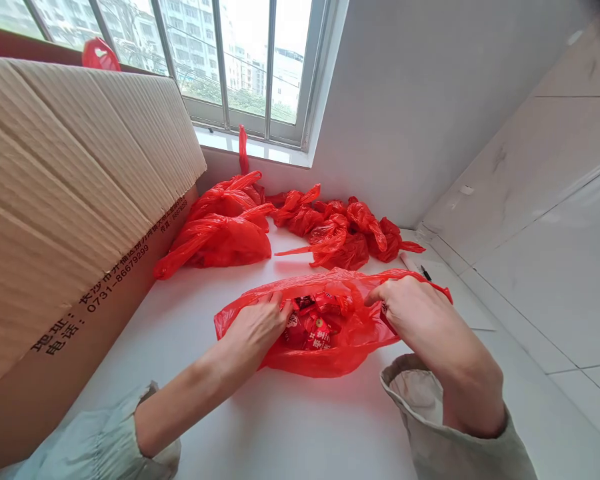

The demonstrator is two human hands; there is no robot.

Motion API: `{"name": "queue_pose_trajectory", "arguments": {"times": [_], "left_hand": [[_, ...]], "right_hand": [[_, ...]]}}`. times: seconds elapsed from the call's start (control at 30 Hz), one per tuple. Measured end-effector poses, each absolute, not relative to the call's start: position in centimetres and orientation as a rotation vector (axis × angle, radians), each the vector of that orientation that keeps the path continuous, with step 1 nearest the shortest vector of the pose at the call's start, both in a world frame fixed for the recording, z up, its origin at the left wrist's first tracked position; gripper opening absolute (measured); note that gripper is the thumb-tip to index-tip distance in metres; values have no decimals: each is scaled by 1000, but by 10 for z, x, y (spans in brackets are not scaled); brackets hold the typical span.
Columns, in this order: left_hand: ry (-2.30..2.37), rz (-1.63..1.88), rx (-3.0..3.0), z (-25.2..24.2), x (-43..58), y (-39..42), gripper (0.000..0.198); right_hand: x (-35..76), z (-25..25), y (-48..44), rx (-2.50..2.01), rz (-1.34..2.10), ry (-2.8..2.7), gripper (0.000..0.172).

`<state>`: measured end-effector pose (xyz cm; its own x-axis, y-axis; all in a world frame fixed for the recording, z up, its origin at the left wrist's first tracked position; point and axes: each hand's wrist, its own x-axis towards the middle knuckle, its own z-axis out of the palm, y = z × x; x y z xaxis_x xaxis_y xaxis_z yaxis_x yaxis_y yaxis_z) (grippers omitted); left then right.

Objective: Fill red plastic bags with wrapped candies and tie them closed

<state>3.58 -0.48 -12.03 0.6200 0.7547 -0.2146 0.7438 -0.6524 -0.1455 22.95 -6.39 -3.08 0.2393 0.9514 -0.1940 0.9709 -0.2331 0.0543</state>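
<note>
Several bags point(303, 220) (behind the open one point(313, 362))

The white table point(280, 427) carries a carton point(125, 287) at the left, an open red bag point(307, 363), more red bags point(230, 241) behind it.

Bag point(314, 362): thin, red, see-through plastic, crinkled; lay on table point(300, 420), mouth spread wide and facing up, near side bulging. Packets point(320, 328): several, small, shiny, red, some with pale print, one with round golden mark; lay jumbled inside bag, mostly left of its middle, at varied tilts; exact count was unclear.
</note>
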Motion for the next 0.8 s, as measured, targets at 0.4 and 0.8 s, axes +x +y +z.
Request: {"name": "queue_pose_trajectory", "arguments": {"times": [0.4, 0.8], "left_hand": [[-1412, 225, -2811, -96, 31, -13, 26], [-1200, -703, -3209, -97, 23, -17, 28]], "right_hand": [[237, -37, -69, 2328, -138, 1970, 25], [250, -36, -77, 2400, -165, 2194, 23]]}}
